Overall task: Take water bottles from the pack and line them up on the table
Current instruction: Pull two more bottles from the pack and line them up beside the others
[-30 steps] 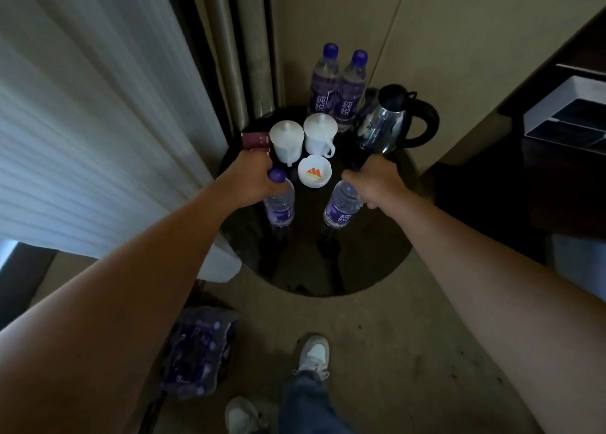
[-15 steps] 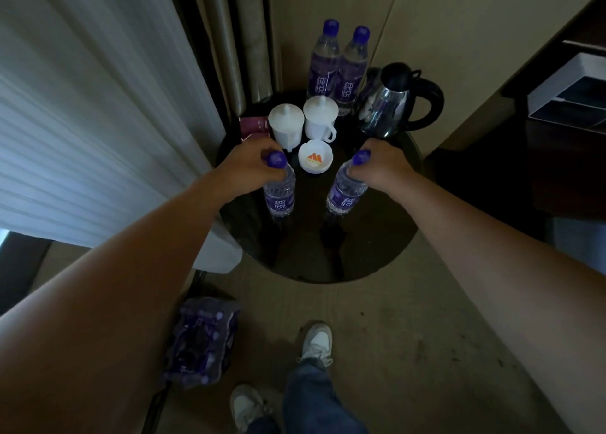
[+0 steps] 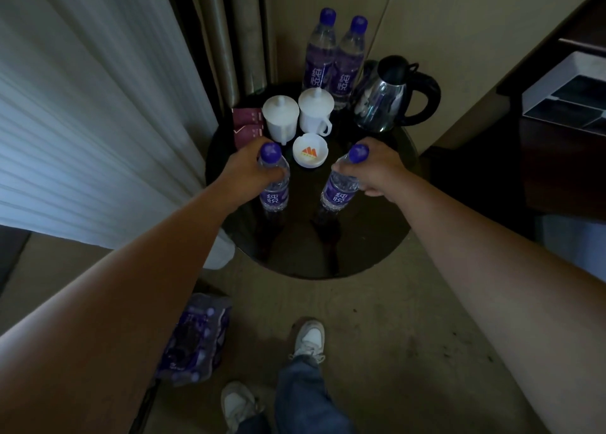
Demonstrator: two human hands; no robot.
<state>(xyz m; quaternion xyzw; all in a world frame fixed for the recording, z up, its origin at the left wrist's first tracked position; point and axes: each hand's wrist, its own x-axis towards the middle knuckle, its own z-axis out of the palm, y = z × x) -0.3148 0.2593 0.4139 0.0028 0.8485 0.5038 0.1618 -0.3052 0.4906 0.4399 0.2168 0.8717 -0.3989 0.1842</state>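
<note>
Head view: pack is lying on the floor at lower left, bottles remaining inside, so more trips are likely left. Left hand is reaching forward, wrapping the left water bottle, upright on the round black counter. Two finished bottles are standing at the back, touching. Right hand is clasping the right water bottle, tilting slightly, base apparently on the counter.
</note>
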